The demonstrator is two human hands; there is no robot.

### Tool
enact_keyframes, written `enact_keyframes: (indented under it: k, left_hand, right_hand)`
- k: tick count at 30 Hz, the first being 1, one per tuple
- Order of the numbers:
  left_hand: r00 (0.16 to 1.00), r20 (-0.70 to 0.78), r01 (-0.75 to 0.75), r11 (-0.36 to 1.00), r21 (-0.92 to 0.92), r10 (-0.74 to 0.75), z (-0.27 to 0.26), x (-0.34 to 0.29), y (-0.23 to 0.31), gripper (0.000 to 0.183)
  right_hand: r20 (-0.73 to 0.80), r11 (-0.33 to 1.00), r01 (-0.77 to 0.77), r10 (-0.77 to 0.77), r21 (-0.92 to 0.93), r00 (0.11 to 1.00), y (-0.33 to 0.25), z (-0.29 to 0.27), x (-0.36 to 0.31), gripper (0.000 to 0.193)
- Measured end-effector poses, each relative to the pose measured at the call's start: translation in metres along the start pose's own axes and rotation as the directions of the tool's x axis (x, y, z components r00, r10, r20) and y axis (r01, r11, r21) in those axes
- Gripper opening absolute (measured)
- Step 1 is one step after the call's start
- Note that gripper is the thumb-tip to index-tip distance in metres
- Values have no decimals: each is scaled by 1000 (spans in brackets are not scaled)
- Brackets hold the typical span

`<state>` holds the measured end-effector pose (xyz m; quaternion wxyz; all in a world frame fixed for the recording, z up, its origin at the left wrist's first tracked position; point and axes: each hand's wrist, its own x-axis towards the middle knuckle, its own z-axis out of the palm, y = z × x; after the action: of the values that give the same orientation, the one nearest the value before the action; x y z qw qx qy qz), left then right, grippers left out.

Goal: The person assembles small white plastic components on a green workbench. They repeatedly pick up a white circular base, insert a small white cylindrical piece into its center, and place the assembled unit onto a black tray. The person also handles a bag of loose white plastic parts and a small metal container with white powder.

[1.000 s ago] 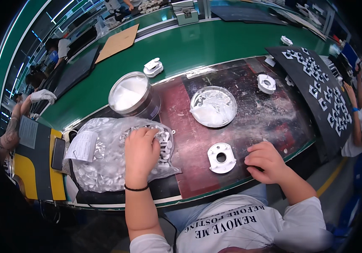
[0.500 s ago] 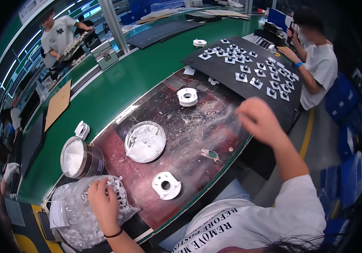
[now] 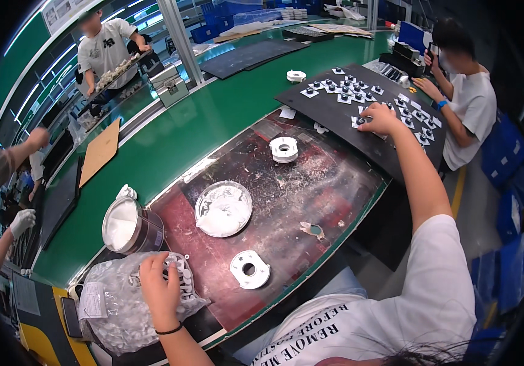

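Observation:
My right hand reaches out over the black board at the far right. Its thumb and forefinger close around a small black-topped part on a white square. Several more such parts lie across the board. My left hand rests over the mouth of a clear plastic bag full of white plastic pieces, fingers bent but apart; I see nothing held in it. Between the hands, on the worn red-brown work surface, lie a white round housing with a centre hole and a thicker white housing.
A shallow dish of white paste sits mid-surface, beside a tin of white paste at the left. A phone lies left of the bag. A co-worker sits beyond the board; another person carries a loaded tray.
My right hand has moved forward from above the work surface's edge onto a part on the black board. My left hand stays at the bag. Other people's arms have appeared at the far left.

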<state>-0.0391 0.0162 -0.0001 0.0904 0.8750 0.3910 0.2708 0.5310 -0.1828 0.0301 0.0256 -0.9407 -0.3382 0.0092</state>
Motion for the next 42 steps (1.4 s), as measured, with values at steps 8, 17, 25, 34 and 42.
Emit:
enact_keyframes:
  k: [8, 17, 25, 34, 42]
  left_hand:
    - [1000, 0, -28, 999, -42, 28, 1, 0, 0, 23]
    - [999, -4, -45, 998, -35, 45, 1, 0, -4, 23]
    - [998, -26, -52, 997, -63, 51, 0, -1, -2, 23]
    - [979, -135, -179, 953, -244, 150, -3, 0, 24, 22]
    - [941, 226, 49, 560, -827, 251, 5, -18, 68, 20]
  right_hand:
    - [32, 1000, 10, -11, 25, 999, -1, 2, 8, 55]
    - [130, 999, 48, -47, -10, 990, -8, -10, 11, 57]
    - [125, 999, 31, -34, 28, 992, -7, -10, 14, 56]
    - [-153, 648, 566, -579, 510, 801, -104, -24, -53, 47]
    - [-308, 45, 852, -921, 522, 238, -248, -17, -185, 46]
